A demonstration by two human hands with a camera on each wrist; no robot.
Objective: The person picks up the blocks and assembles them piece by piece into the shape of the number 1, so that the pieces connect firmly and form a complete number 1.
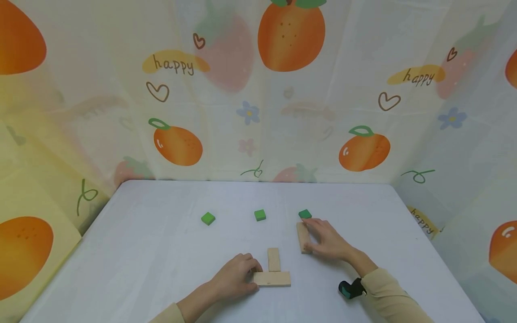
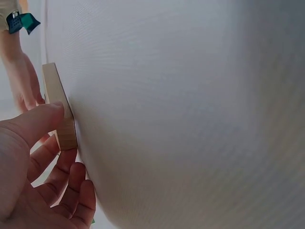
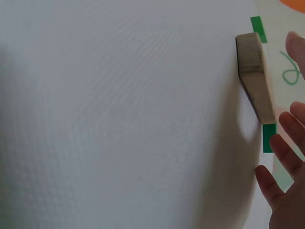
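Observation:
In the head view, my left hand [image 1: 238, 277] pinches the left end of a plain wooden block [image 1: 272, 279] lying crosswise on the table. The left wrist view shows the thumb on that block [image 2: 59, 95], with fingers beneath its end. A second wooden block [image 1: 273, 259] lies lengthwise against its far side. Over to the right, my right hand [image 1: 329, 241] is spread beside a third wooden block [image 1: 303, 237]. Its fingers look straight and apart from the block [image 3: 255, 78] in the right wrist view. A dark green block [image 1: 304, 214] sits just beyond the fingertips.
Two lighter green blocks, one at left [image 1: 208, 218] and one at centre [image 1: 260, 215], lie toward the back of the white table [image 1: 141, 251]. A black wrist device [image 1: 350, 289] hangs by the right sleeve. Fruit-printed cloth [image 1: 226, 148] stands behind the table.

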